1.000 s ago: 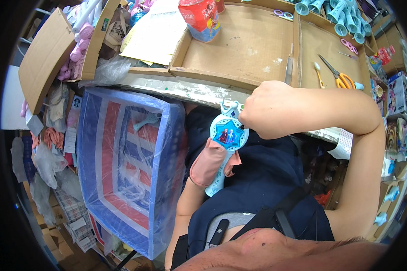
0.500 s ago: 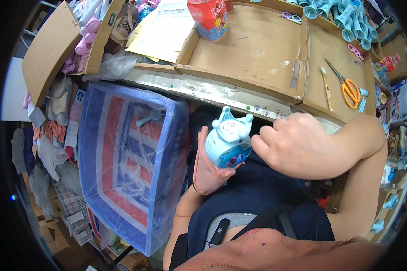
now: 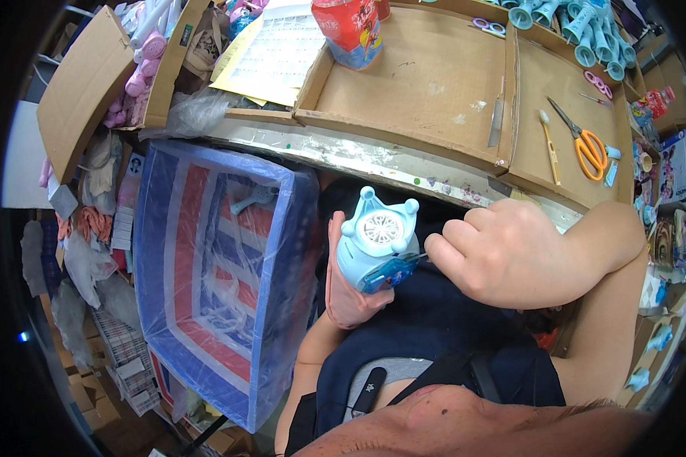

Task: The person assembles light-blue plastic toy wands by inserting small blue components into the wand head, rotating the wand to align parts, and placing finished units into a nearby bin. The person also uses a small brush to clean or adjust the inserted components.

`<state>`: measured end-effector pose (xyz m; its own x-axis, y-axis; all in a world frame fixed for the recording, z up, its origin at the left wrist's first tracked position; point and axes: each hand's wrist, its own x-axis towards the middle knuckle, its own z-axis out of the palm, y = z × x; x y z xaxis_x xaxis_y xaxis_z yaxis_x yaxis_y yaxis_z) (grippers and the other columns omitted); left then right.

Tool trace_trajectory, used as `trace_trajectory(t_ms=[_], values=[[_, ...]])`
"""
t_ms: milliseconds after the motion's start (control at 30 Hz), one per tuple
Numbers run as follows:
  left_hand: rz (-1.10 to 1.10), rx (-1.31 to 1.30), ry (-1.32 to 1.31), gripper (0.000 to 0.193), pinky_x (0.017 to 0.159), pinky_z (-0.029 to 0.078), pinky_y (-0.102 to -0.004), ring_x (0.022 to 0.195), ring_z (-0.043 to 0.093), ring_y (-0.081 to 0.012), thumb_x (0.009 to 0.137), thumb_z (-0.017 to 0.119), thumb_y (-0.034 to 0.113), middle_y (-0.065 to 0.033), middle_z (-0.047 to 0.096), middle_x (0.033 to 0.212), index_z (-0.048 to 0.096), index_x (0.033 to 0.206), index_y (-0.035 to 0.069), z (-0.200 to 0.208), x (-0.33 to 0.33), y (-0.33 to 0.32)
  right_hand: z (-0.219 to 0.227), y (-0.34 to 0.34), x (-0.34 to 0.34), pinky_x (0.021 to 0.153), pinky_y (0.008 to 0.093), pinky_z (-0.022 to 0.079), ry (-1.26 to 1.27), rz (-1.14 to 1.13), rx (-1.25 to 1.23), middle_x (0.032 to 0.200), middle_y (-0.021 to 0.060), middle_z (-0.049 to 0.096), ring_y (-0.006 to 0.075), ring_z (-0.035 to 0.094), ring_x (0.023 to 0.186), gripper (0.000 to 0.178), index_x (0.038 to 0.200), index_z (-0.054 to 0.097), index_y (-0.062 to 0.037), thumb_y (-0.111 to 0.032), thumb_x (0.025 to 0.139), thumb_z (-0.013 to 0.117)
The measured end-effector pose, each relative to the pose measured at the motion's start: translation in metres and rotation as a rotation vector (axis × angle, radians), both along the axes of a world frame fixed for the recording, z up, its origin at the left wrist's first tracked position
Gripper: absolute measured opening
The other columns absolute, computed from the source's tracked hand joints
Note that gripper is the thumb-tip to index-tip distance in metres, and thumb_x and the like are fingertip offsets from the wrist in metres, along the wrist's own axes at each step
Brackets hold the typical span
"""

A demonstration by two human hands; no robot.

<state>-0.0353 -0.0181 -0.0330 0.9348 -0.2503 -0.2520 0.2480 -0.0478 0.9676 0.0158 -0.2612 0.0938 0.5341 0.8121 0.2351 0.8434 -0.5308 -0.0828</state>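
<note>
In my left hand (image 3: 351,303), which wears a pink glove, is a light blue plastic toy part (image 3: 358,255). Crown-like knobbed prongs ring its upper end, around a round white grille with a cut-out pattern. On its lower side sits a dark blue picture panel (image 3: 391,273), its right edge seemingly standing off the body. My bare right hand (image 3: 503,255) is closed just right of that panel, thumb and forefinger pinched. Whatever those fingertips hold is too small to make out; a thin dark edge lies between them and the panel.
Left of me stands a striped, plastic-lined bin (image 3: 282,228) with a light blue piece (image 3: 253,199) inside. Ahead, a cardboard tray (image 3: 411,91) lies on the bench, with orange-handled scissors (image 3: 589,154), a toothbrush (image 3: 549,148) and a red bag (image 3: 348,34). Light blue parts (image 3: 598,34) pile up far right.
My left hand has turned the toy part, so the white grille faces up more fully, and shifted it slightly left. The panel's right edge now shows apart from the body. My right hand has barely moved.
</note>
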Motion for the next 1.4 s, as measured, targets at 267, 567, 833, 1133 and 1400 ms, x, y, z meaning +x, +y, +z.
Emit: trace_trajectory(t_ms=[267,567,833,1133,1400], values=[[-0.074,-0.488,0.187,0.062,0.069,0.055,-0.0289,0.086,0.067,-0.0221,0.065,0.066,-0.001,-0.0162,0.065,0.101,0.049,0.125,-0.002,-0.008,-0.002,0.007,-0.003,-0.007,0.015,0.049,0.0358,0.049,0.223,0.027,0.094,0.066,0.0068,0.054,0.0253,0.063,0.058,0.011,0.077,0.054,-0.0045,-0.012,0.076,0.062],[-0.030,-0.754,0.148,0.083,0.079,0.057,-0.0338,0.096,0.067,-0.0271,0.065,0.070,0.003,-0.0149,0.062,0.115,0.037,0.141,0.001,-0.041,-0.009,0.010,0.002,-0.013,0.010,0.048,0.0359,0.048,0.263,-0.062,0.191,0.064,0.0061,0.052,0.0233,0.062,0.059,0.012,0.080,0.057,-0.0061,-0.014,0.080,0.066],[0.184,-0.554,0.514,0.107,0.103,0.041,-0.0469,0.124,0.050,-0.0366,0.068,0.078,0.041,-0.0223,0.038,0.147,0.023,0.150,0.000,-0.002,0.009,0.006,-0.001,-0.010,0.003,0.048,0.0332,0.046,0.223,0.032,0.158,0.065,0.0042,0.050,0.0198,0.060,0.059,0.011,0.076,0.055,-0.0069,-0.013,0.074,0.065],[0.090,-0.087,-0.134,0.111,0.120,0.005,-0.0517,0.147,0.013,-0.0450,0.060,0.080,0.054,-0.0332,0.024,0.152,0.034,0.143,-0.004,-0.027,-0.010,0.014,-0.004,-0.012,-0.001,0.048,0.0315,0.045,0.214,0.031,0.137,0.065,0.0032,0.048,0.0184,0.057,0.058,0.011,0.077,0.055,-0.0071,-0.013,0.073,0.064],[0.112,0.059,-0.224,0.100,0.118,0.012,-0.0533,0.139,0.023,-0.0489,0.055,0.080,0.046,-0.0278,0.043,0.137,0.045,0.133,-0.007,-0.017,-0.010,0.005,-0.008,-0.015,0.000,0.049,0.0328,0.043,0.212,0.023,0.117,0.066,0.0025,0.050,0.0195,0.057,0.057,0.017,0.087,0.062,-0.0079,-0.017,0.076,0.071]])
